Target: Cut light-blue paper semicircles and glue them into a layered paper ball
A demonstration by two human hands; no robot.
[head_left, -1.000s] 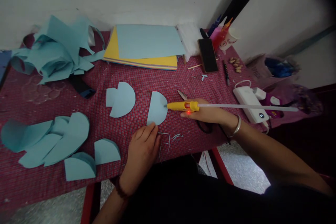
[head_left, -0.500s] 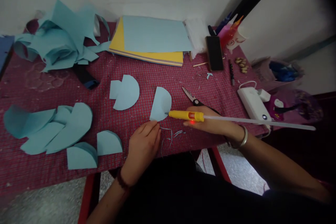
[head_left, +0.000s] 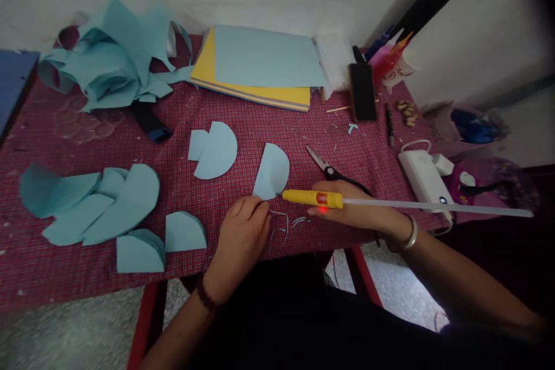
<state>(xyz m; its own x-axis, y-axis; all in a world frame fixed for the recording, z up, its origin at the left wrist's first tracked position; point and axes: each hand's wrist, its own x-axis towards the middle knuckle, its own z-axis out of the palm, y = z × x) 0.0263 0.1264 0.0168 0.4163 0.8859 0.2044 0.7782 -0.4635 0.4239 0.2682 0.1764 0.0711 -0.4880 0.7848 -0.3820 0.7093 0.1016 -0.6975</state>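
Observation:
My right hand (head_left: 342,205) is closed around a yellow hot glue gun (head_left: 310,198) with a lit red light. A long translucent glue stick (head_left: 433,205) runs out of its back to the right. The nozzle meets the lower right edge of a light blue half-round paper piece (head_left: 273,170), which looks folded. At that piece's bottom corner, my left hand (head_left: 245,222) grips it against the cloth, fingers bent and close together. Scissors (head_left: 332,172) lie just beyond my right hand. Thin paper strips (head_left: 286,225) lie between my hands.
Blue cutouts (head_left: 99,202) and quarter-round pieces (head_left: 184,231) lie at the left, with a joined cutout (head_left: 217,150) nearer the middle. Scrap paper (head_left: 117,58), a coloured paper stack (head_left: 269,60) and a phone (head_left: 362,92) line the back. A white power bank (head_left: 425,176) sits at right.
The whole view has shifted slightly, so things appear a little further right. Both hands keep their hold, and the glue gun's nozzle stays at the paper's lower right edge.

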